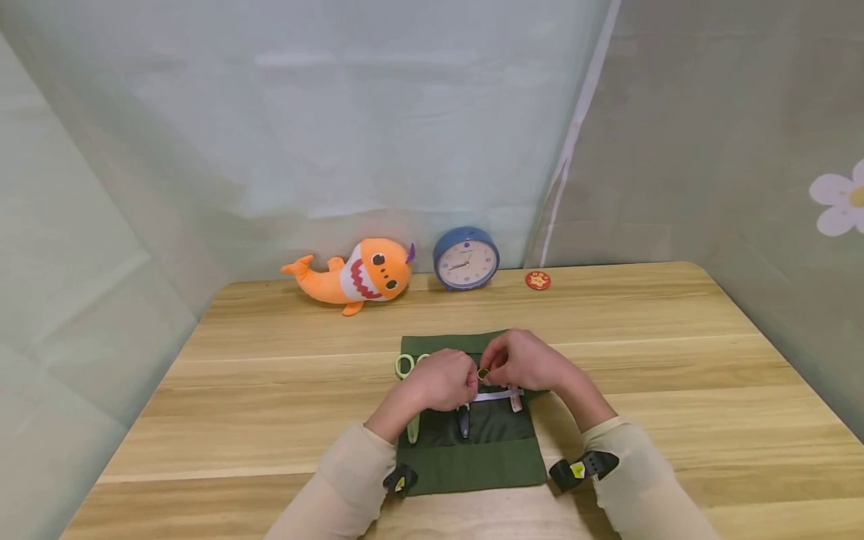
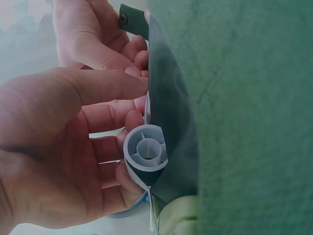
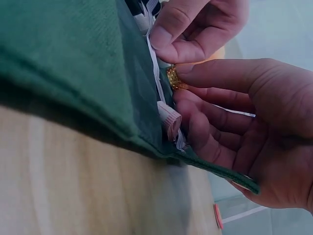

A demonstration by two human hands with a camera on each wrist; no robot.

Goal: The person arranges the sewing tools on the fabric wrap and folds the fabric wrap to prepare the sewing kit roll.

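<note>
A green cloth organizer [image 1: 472, 469] lies unfolded on the table, a white elastic band [image 1: 496, 395] across it. The right hand [image 1: 529, 361] pinches a small gold ring-shaped item [image 3: 175, 78] between thumb and fingers, just above the band. Beside it, the left hand [image 1: 445, 380] pinches the elastic band [image 3: 155, 63] with thumb and finger. Under the band sit a pink-and-white striped item [image 3: 168, 119] at the right and a white spool-like item [image 2: 147, 149] near the left hand's fingers. Green-handled scissors [image 1: 403, 366] lie at the organizer's left, partly covered by the left hand.
An orange shark plush [image 1: 367, 274] and a blue round clock [image 1: 467, 259] stand at the table's back edge, with a red round disc [image 1: 538, 280] to their right. A snap strap [image 2: 133, 19] projects from the organizer's side. Wood tabletop [image 1: 675, 360] surrounds the organizer.
</note>
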